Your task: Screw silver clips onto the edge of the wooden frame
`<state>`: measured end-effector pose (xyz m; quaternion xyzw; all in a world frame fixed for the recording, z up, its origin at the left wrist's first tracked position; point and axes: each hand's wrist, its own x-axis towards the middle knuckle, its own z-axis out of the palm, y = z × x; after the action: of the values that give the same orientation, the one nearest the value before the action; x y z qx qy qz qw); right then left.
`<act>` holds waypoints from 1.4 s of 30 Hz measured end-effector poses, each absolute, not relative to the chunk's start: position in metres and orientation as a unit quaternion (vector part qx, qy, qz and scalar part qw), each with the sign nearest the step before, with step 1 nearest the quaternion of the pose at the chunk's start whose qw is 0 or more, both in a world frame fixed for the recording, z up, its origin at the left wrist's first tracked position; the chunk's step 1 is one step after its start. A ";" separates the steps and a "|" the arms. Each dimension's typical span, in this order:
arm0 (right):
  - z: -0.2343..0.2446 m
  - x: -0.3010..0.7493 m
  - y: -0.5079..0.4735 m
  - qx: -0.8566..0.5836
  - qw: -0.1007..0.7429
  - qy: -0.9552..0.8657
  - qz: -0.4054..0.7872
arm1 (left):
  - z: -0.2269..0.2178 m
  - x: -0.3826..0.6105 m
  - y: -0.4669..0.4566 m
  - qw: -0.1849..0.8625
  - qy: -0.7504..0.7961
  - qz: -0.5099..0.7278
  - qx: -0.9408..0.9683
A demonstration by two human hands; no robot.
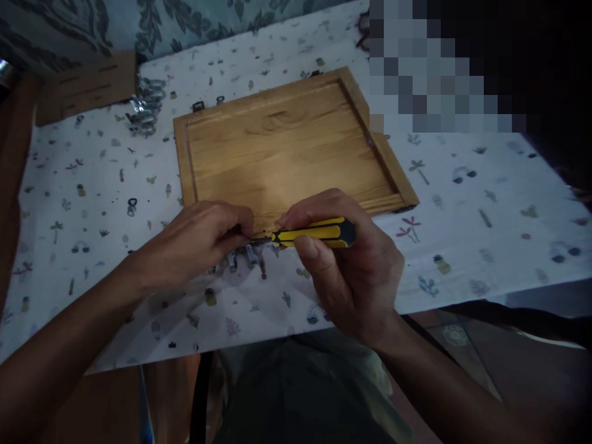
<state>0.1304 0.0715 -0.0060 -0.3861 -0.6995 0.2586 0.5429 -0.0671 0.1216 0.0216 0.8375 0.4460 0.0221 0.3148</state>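
Note:
A wooden panel (pixel 287 145) with a raised frame lies flat on the patterned tablecloth (pixel 485 203). My right hand (pixel 351 271) is closed round a yellow-and-black screwdriver (pixel 317 233), held level with its tip pointing left along the panel's near edge. My left hand (pixel 198 243) is curled at that tip, fingers pinched on something small that I cannot make out. Small metal parts (pixel 240 259), probably a hinge and screws, lie just below my left fingers.
A heap of shiny metal fittings (pixel 145 105) lies at the back left beside a piece of cardboard (pixel 87 86). Two small dark fittings (pixel 208 103) sit at the panel's far edge. The table's front edge runs just below my hands.

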 end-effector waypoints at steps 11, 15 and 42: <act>-0.002 0.127 0.068 -0.407 0.545 -0.679 0.277 | 0.032 -0.075 0.115 0.271 0.465 0.074 0.840; -0.005 0.128 0.068 -0.402 0.547 -0.683 0.268 | 0.033 -0.078 0.096 0.171 0.490 0.109 0.848; -0.006 0.126 0.068 -0.407 0.545 -0.694 0.235 | -0.010 -0.064 0.070 0.081 0.530 0.139 0.832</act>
<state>0.1259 0.0678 -0.0059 -0.4074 -0.6938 0.2349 0.5454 -0.0639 0.0703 -0.0100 0.8324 0.5303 0.1387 0.0811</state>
